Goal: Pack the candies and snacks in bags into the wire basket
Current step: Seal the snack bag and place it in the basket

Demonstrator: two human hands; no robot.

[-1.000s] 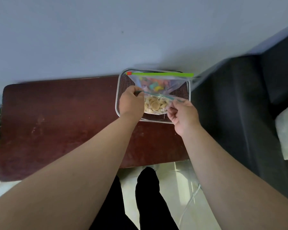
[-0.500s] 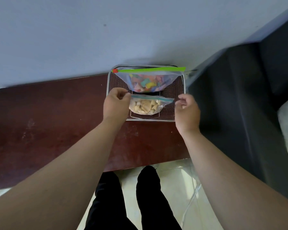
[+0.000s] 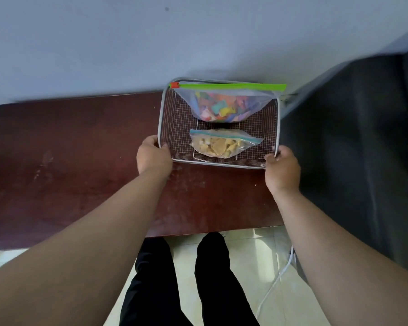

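Observation:
The wire basket (image 3: 161,118) stands on the right end of the dark red table (image 3: 76,161), against the wall. Inside it, a large clear bag of colourful candies (image 3: 224,107) with a green zip strip leans at the far side. A smaller clear bag of pale snacks (image 3: 222,143) lies flat on the basket's floor nearer me. My left hand (image 3: 153,156) grips the basket's near left corner. My right hand (image 3: 282,168) grips its near right corner.
A dark grey sofa (image 3: 353,149) stands directly right of the table. A pale wall (image 3: 127,43) runs behind the basket. My legs in black trousers (image 3: 184,283) stand on the tiled floor, with a white cable (image 3: 276,281) to their right.
Both hands let go of the snack bag, which now lies in the basket. They moved apart and took hold of the basket's near corners.

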